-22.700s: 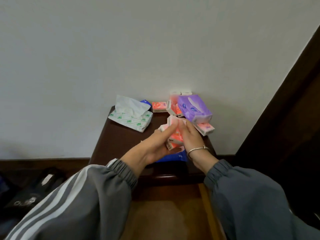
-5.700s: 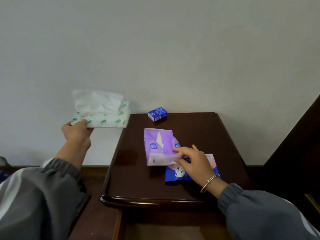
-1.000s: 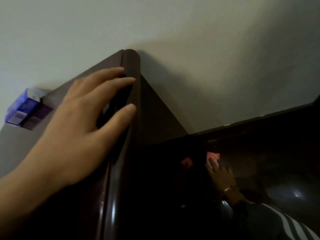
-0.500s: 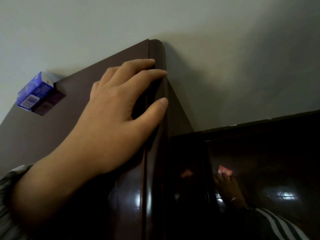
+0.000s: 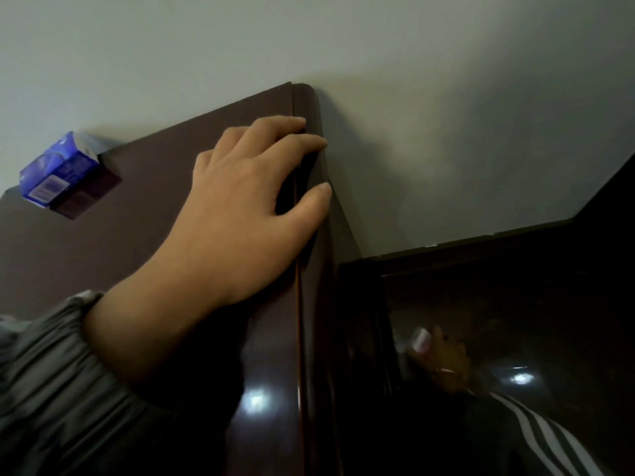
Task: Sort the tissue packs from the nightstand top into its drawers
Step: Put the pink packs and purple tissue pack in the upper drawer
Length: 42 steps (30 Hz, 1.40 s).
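Observation:
I see the dark brown nightstand top [image 5: 144, 235] from very low and at a tilt. My left hand [image 5: 240, 214] lies on it, with bent fingers and thumb hooked over the raised right rim [image 5: 309, 108]. A small blue tissue pack [image 5: 58, 173] stands at the back of the top, against the wall. Down in the dark beside the nightstand is my right hand [image 5: 443, 359], which wears a bracelet. It holds a small pink-and-white tissue pack [image 5: 421, 340], which is blurred. No drawer is visible.
A pale wall [image 5: 412, 97] fills the upper part of the view. A dark glossy piece of furniture [image 5: 515, 304] stands close to the right of the nightstand, with light reflections on it. The gap between the two is narrow and dim.
My left hand has stayed hooked on the rim while the view shifted. My right hand still holds the small pack low beside the nightstand.

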Motion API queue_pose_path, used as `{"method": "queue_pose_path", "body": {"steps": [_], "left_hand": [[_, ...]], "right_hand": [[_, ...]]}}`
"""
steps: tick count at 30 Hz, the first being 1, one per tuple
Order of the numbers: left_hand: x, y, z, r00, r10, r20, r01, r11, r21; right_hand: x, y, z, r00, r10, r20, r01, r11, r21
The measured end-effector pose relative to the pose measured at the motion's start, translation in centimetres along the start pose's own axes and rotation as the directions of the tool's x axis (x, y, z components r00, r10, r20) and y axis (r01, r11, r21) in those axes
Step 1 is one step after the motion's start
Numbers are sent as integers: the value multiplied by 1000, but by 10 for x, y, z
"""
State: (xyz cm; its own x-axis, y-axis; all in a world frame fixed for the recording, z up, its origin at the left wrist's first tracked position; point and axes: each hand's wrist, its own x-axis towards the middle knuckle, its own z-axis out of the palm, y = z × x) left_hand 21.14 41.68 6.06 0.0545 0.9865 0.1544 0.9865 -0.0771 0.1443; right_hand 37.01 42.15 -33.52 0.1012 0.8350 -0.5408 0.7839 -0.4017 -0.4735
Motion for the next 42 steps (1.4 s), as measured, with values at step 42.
{"method": "queue_pose_path", "body": {"steps": [42], "left_hand": [[-42, -246, -80, 655, -729, 201, 678, 449, -582]], "right_hand": [[-266, -315, -196, 941, -313, -125, 337, 868, 365]]}}
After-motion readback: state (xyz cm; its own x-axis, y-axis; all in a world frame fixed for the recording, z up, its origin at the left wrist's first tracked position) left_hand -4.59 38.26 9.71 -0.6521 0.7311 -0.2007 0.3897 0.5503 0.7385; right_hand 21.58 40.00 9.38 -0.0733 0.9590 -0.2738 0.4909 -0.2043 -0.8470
